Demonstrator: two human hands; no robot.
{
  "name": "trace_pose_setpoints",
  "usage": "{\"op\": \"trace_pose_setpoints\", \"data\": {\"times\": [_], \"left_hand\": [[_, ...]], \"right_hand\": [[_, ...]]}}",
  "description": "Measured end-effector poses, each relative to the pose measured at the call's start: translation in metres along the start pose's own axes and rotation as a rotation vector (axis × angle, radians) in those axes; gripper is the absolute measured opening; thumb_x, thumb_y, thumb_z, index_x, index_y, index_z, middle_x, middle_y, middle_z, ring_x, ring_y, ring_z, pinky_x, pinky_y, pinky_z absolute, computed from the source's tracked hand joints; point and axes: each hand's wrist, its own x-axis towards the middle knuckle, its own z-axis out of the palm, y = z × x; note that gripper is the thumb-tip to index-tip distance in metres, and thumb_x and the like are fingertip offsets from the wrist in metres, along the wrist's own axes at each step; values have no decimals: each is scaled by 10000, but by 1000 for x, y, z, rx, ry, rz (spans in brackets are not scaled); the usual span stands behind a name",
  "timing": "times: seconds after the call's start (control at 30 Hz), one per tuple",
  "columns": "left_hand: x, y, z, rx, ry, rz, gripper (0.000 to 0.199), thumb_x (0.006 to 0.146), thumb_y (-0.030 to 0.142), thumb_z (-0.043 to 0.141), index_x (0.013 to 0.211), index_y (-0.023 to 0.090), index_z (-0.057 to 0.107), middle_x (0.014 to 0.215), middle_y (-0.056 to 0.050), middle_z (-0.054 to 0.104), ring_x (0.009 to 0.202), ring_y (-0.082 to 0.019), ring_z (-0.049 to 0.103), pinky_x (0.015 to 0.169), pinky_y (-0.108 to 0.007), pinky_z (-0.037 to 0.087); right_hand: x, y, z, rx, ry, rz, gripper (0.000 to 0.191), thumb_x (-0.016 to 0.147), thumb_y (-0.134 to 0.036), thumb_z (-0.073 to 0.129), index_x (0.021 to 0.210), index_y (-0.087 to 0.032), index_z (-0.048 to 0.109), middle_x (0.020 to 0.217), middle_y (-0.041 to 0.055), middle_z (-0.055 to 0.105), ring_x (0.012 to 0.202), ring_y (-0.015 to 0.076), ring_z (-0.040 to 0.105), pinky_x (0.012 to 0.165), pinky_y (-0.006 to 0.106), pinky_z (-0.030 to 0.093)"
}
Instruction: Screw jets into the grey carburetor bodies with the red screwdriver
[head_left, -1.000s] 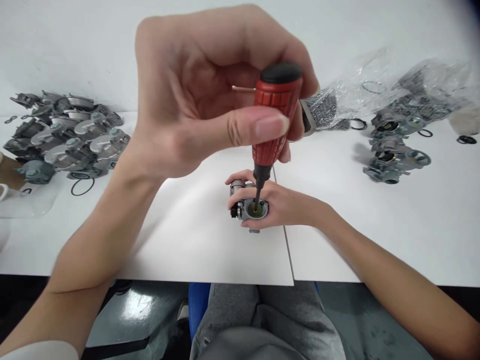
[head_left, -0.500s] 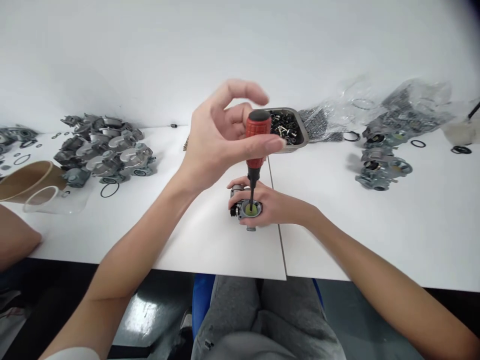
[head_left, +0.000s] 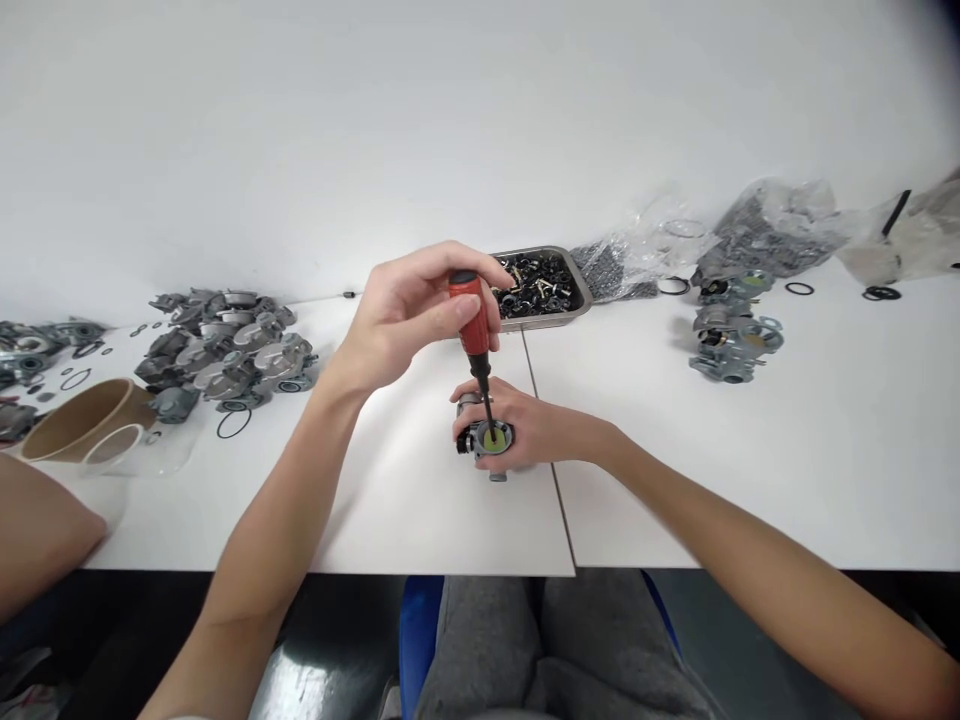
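A red-handled screwdriver (head_left: 474, 325) leans slightly, its tip inside the round opening of a small metal carburetor (head_left: 495, 438). Around the screwdriver's handle close the fingers of my left hand (head_left: 420, 305), thumb on the near side. Yellow-green shows inside the carburetor's opening, where the tip meets it. My right hand (head_left: 525, 425) grips the carburetor on the table, fingers over its far side and thumb along the near side. Part of the carburetor's body is hidden under those fingers.
A metal tray (head_left: 577, 290) of small screws and fittings stands behind my hands. Piled carburetor parts (head_left: 232, 350) and a brown tub (head_left: 82, 420) lie left; several carburetors (head_left: 731, 335) and plastic bags (head_left: 780, 225) lie right. Another person's arm (head_left: 45, 530) rests at the left edge.
My left hand was loose around the handle with fingers spread; now its fingers have closed on it. The screwdriver's top has tilted left. My right hand still holds the carburetor.
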Motion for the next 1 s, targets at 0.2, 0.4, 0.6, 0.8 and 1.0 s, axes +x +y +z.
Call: {"op": "trace_pose_setpoints", "data": {"times": [0.2,0.4,0.6,0.8,1.0], "left_hand": [[2,2,3,73,68,107,240,683,294,827,851,161,717,747,-26,666,615,-114,663,529,-208,546],[2,-14,4,-113,101,98,297,643,298,854,803,162,643,674,19,641,431,-63,558,287,-166,337],[-1,-3,-16,-58,-91,137,232,738,269,778,912,132,708,800,-75,725,481,-127,627,332,-207,444],[0,3,-10,-37,-85,21,278,745,324,772,931,139,681,803,-58,721,573,-130,655,401,-192,463],[2,-8,10,-102,50,-16,302,706,380,798,876,188,637,689,39,638,475,-61,593,340,-156,394]], "right_hand": [[0,-2,-1,1,-12,20,331,807,-333,687,1133,-296,643,1351,59,416,1284,235,412,1135,447,352],[1,-2,-1,-9,-17,15,331,803,-299,687,1131,-280,647,1347,68,416,1286,230,414,1141,437,341],[0,0,-1,0,-20,11,335,807,-306,690,1138,-289,640,1380,61,398,1307,242,396,1139,457,343],[1,-3,-1,-7,-13,20,323,796,-286,693,1116,-282,651,1367,62,426,1311,248,396,1141,456,338],[2,-6,-2,-26,5,16,318,774,-262,711,1088,-274,656,1354,59,446,1281,241,429,1150,461,327]]}}
